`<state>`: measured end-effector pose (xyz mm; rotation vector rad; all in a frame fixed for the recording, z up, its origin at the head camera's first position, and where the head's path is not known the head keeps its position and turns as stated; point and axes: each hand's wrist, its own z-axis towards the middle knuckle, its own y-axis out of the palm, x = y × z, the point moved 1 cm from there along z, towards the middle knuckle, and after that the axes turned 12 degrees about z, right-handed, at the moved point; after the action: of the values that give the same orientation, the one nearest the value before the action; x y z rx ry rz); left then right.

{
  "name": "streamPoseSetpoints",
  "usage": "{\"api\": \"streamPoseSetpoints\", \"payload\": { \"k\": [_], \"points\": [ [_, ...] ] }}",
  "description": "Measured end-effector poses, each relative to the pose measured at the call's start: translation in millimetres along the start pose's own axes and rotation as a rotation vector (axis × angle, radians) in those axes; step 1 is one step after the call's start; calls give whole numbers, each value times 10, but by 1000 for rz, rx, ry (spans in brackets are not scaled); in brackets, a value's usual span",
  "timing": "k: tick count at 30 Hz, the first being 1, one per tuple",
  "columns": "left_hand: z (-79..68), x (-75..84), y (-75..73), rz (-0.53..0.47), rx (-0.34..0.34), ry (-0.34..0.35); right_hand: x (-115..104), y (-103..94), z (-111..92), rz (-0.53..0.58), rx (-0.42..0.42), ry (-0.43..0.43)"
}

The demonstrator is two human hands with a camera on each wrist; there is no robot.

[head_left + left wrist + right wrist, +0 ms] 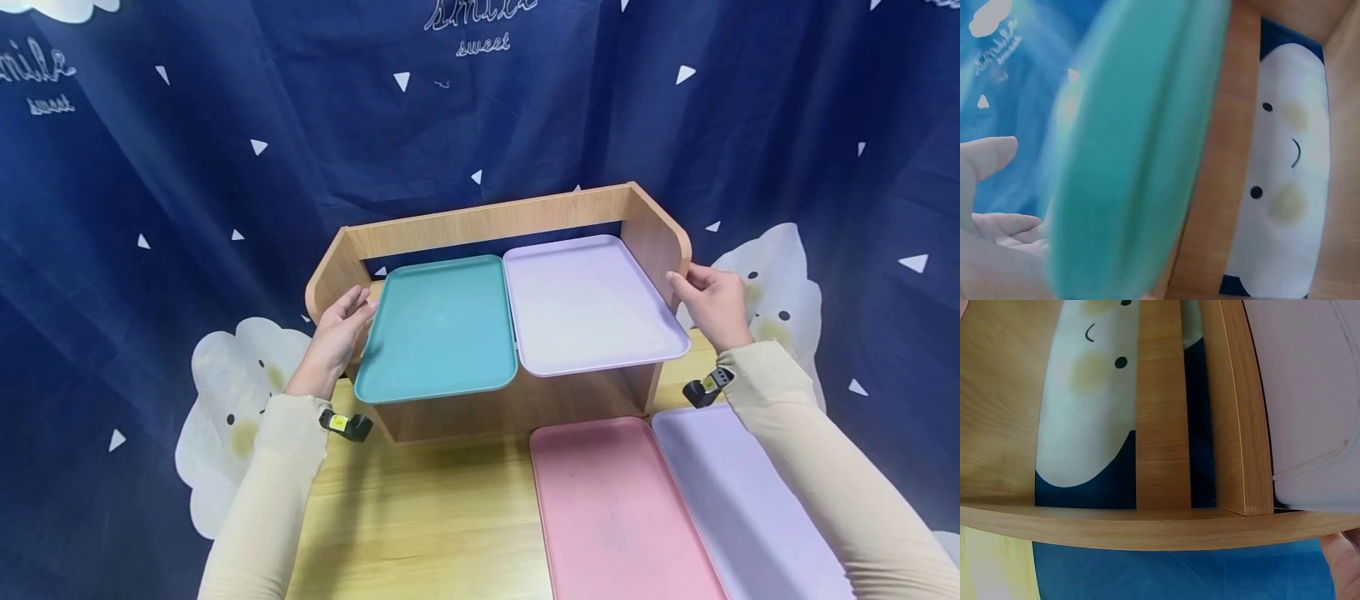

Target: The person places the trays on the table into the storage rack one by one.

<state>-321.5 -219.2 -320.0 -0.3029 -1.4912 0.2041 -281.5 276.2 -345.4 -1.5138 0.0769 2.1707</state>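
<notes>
A small wooden shelf (487, 227) stands on the table, with a teal tray (442, 329) and a lilac tray (596, 304) side by side on top. My left hand (330, 346) is at the shelf's left end, fingers extended beside the teal tray's left edge; whether they touch it I cannot tell. In the left wrist view, the thumb (991, 157) stands apart from the fingers behind the tray. My right hand (716, 304) grips the shelf's right side panel, thumb inside and fingers outside. Only part of that hand shows in the right wrist view, at the lower right corner.
On the light wood table (420, 517) a pink tray (622, 508) lies in front of the shelf's right half. Another lilac tray (750, 508) lies beside it, partly under the right forearm. A dark blue curtain (525, 125) hangs behind and around the table.
</notes>
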Motion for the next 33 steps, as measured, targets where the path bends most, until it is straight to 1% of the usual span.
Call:
{"api": "streamPoseSetpoints", "payload": {
  "k": [3, 7, 10, 15, 20, 23, 27, 29, 33],
  "points": [
    [-102, 48, 21, -30, 1, 26, 0, -3, -3, 3, 0, -3],
    [-247, 96, 108, -45, 22, 76, 2, -11, -7, -1, 4, -1],
    [-355, 107, 187, -18, 16, 94, 6, -11, -8, -5, 4, 2],
    [-530, 104, 307, 40, -53, 106, 10, -4, -21, -10, 11, -11],
    [-693, 113, 433, 50, -125, 145, 5, 5, -29, -2, 15, -40],
    [-798, 118, 545, 50, -180, 173, 10, 2, -25, -1, 20, -51],
    [-952, 115, 708, 19, -267, 201, 21, -3, -20, -5, 25, -57],
    [-1018, 108, 772, -1, -300, 210, 20, -2, -19, -8, 24, -58],
    [-1104, 90, 868, -33, -331, 237, 18, 2, -18, -9, 20, -58]
  ]
}}
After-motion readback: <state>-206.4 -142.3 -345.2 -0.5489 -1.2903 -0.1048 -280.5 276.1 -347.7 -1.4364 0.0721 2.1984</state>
